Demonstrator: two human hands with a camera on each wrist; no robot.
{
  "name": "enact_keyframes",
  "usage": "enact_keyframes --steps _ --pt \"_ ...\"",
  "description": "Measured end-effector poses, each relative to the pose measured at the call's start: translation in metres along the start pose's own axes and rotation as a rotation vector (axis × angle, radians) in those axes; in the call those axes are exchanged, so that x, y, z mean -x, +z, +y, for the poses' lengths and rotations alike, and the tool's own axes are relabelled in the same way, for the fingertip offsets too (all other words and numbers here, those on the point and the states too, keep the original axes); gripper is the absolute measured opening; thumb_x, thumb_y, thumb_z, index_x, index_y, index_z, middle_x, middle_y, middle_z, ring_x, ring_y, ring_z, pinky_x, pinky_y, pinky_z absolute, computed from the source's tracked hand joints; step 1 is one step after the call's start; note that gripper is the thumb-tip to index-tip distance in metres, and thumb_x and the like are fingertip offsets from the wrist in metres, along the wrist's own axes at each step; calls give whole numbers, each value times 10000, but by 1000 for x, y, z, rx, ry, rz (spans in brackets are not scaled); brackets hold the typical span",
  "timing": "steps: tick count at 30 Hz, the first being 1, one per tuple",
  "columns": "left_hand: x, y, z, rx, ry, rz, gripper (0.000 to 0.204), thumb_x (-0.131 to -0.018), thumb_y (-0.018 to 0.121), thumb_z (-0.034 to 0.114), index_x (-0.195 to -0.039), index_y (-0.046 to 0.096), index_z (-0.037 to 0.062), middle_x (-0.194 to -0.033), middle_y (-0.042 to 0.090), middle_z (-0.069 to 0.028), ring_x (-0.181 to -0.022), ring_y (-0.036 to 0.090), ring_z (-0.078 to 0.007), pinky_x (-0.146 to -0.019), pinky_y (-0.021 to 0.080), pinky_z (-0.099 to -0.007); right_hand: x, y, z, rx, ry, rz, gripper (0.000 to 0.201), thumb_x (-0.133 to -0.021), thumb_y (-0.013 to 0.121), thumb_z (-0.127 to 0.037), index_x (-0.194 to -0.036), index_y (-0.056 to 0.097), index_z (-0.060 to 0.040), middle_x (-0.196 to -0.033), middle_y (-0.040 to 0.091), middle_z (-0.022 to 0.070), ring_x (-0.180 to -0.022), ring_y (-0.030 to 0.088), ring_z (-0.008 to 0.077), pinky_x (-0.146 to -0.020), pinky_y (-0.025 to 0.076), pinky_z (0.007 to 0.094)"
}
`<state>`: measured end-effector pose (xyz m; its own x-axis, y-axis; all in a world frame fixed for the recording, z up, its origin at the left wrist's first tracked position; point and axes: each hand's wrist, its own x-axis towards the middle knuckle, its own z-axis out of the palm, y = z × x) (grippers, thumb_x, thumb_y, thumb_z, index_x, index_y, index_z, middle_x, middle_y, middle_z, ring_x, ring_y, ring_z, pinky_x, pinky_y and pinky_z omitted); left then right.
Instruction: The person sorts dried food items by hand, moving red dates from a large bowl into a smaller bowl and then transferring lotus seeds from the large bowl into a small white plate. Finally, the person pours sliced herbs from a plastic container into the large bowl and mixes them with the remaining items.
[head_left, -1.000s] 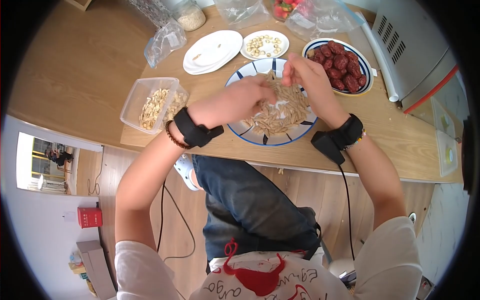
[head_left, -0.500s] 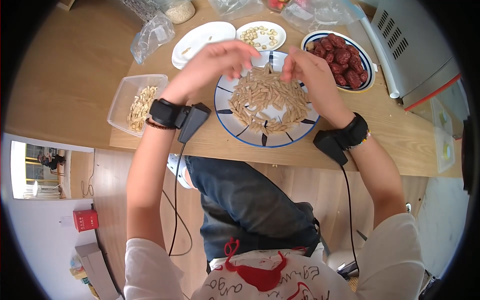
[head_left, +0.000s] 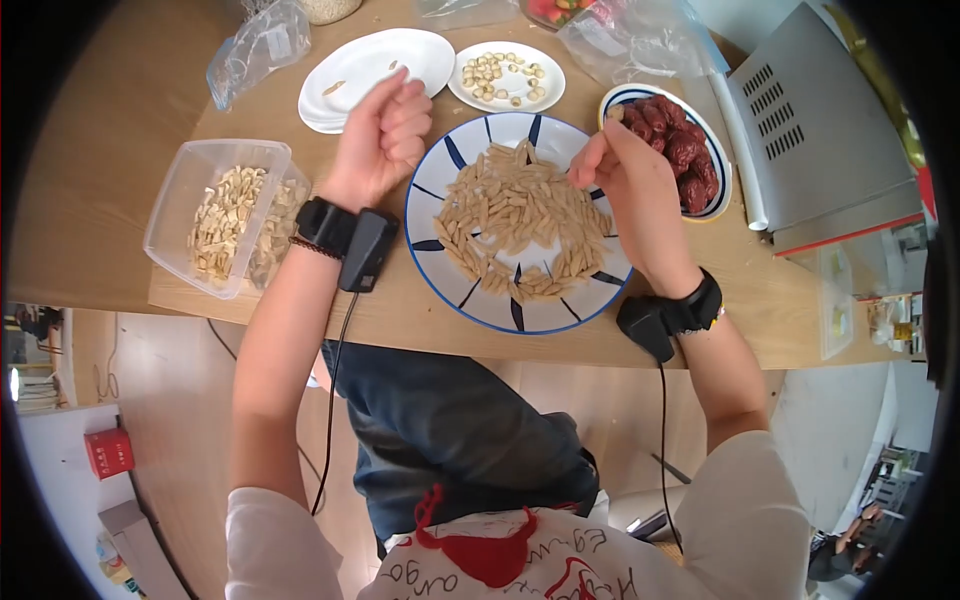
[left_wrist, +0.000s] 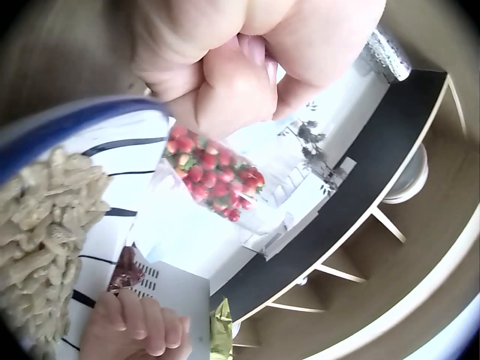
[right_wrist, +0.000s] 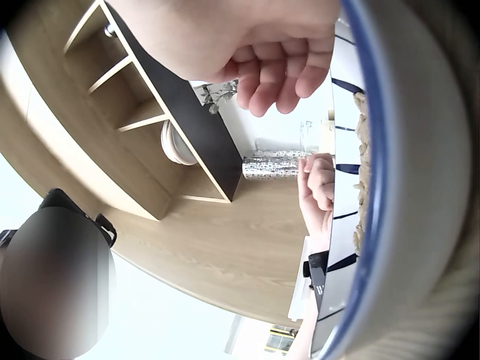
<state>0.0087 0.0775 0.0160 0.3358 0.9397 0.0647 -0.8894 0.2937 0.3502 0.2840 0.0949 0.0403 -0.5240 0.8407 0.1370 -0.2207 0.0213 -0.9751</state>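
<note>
A large white plate with blue stripes (head_left: 500, 312) holds a heap of tan, elongated pieces (head_left: 520, 205). Left of its rim, my left hand (head_left: 375, 145) is raised with its fingers curled in; the left wrist view shows this hand (left_wrist: 247, 52) folded, with nothing visible in it. My right hand (head_left: 645, 195) hovers at the plate's right edge. In the right wrist view its fingers hang loosely bent, with nothing seen between them, and that hand (right_wrist: 262, 45) is beside the plate's rim (right_wrist: 381, 165).
Red dates (head_left: 685, 155) fill a bowl behind my right hand. At the left stands a clear tub (head_left: 160, 225) of pale slices (head_left: 225, 220). A small plate (head_left: 465, 92) of round pale pieces, stacked white plates (head_left: 325, 75), plastic bags (head_left: 630, 45) and a grey appliance (head_left: 800, 130) line the back.
My left hand has moved left from over the heap, past the plate's rim, and its fingers have curled in. The right hand stays by the plate's right side. The head view has shifted.
</note>
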Motion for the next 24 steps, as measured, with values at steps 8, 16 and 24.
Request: enact_keyframes --steps 8,16,24 --pt "1 -3 -8 7 110 24 258 -961 434 198 -727 388 100 -547 245 49 -419 219 -45 -351 162 -193 9 5 -5 324 -118 -8 234 -961 419 -174 -868 557 -9 -821 566 32 -776 533 117 -761 414 246" --pt "5 -3 -5 33 151 -29 266 -954 445 203 -711 385 112 -533 252 55 -406 222 -41 -347 170 -188 58 -7 -41 1099 -60 76 223 -850 605 -94 -1050 538 -22 -899 496 40 -741 502 96 -654 429 234" --pt "7 -4 -4 -2 135 -13 247 -940 471 205 -724 398 111 -524 263 61 -401 215 -41 -350 176 -186 72 -9 -35 628 380 190 309 -887 593 -186 -1104 426 -40 -614 532 27 -497 521 108 -457 405 223"
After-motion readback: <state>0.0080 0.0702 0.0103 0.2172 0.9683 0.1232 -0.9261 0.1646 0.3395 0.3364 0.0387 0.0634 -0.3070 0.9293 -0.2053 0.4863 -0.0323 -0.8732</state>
